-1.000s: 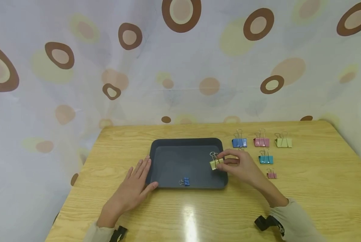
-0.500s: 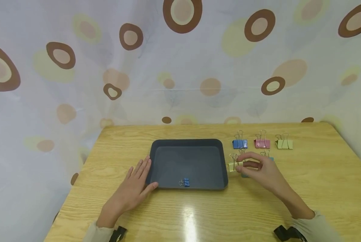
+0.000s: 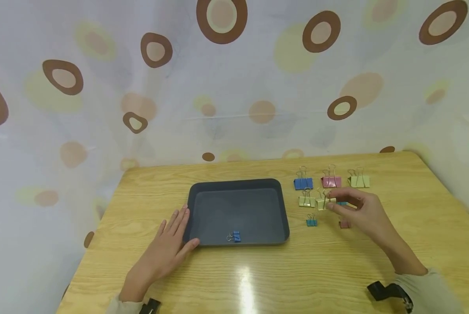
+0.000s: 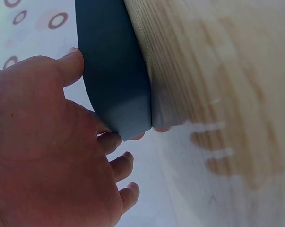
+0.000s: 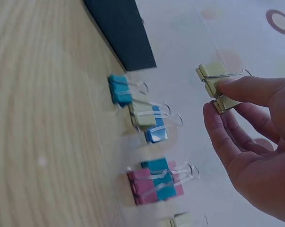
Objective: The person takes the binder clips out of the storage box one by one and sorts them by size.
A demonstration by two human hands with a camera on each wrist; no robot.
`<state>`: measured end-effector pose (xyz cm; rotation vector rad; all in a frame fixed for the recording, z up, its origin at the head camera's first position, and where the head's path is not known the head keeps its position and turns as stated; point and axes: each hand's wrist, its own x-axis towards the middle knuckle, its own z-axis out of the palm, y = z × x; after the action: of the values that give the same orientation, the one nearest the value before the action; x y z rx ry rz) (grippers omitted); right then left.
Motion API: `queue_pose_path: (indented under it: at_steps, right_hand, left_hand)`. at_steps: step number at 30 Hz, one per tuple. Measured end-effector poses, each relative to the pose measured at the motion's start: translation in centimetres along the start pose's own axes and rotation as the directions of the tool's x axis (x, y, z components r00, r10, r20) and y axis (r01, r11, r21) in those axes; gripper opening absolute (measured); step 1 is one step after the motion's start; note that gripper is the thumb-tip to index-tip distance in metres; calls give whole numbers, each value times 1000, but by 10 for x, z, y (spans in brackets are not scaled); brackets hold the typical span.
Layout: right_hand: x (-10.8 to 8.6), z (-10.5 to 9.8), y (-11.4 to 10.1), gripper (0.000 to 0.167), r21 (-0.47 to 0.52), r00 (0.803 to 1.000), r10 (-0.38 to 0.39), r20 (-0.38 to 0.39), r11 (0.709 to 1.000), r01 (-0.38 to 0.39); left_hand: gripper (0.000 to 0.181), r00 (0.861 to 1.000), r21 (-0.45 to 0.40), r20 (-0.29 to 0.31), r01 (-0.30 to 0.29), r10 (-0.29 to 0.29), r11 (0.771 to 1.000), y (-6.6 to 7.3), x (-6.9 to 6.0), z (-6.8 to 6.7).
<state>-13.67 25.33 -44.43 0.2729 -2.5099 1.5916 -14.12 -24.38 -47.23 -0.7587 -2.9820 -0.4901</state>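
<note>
My right hand (image 3: pixel 361 213) pinches a yellow binder clip (image 3: pixel 322 203) between thumb and fingers, raised off the table among other clips. In the right wrist view this held clip (image 5: pixel 212 78) has its wire handle pointing away from the palm. Straight-fingered, my left hand (image 3: pixel 161 248) lies against the left side of a dark grey tray (image 3: pixel 238 211), its thumb at the front corner. A small blue binder clip (image 3: pixel 236 236) lies inside the tray near the front wall. Just left of the held clip stands another yellow clip (image 3: pixel 306 201). A teal clip (image 3: pixel 342 203) is partly hidden behind my right fingers.
Large blue (image 3: pixel 303 183), pink (image 3: pixel 332 182) and pale green (image 3: pixel 360 182) clips form a back row right of the tray. Nearer stand a small teal clip (image 3: pixel 312 223) and a small pink one (image 3: pixel 345 224). A patterned curtain (image 3: pixel 218 96) hangs behind the table.
My right hand has carried the yellow clip from above the tray's right side rightward to the clips on the table. My left hand stays at the tray; the head view has shifted slightly.
</note>
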Motion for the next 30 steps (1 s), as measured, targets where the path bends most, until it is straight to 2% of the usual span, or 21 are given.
queue_pose_path:
  at_steps: [4,10,16,23,30]
  right_hand:
    - [0,-15,8,28,-79,999,-14,-37,997,11]
    - [3,-35,21,29,-118,998,-15,-67,993,7]
    - [0,-51,36,31,-127,992,64,-111,989,-78]
    - [-2,-69,58,34,-152,992,79,-94,984,-93]
    - [-4,-81,75,31,-91,990,113,-79,989,-120]
  left_hand:
    - [81,1000,3,25,8,-8,1000,-1,2,-2]
    - [80,999,-6,36,12,-12,1000,0,3,-4]
    - [81,999,-6,42,13,-13,1000,2,2,-4]
    - [81,999,-4,45,11,-11,1000,1,2,-2]
    - [81,999,-2,45,8,-8,1000,-2,2,-1]
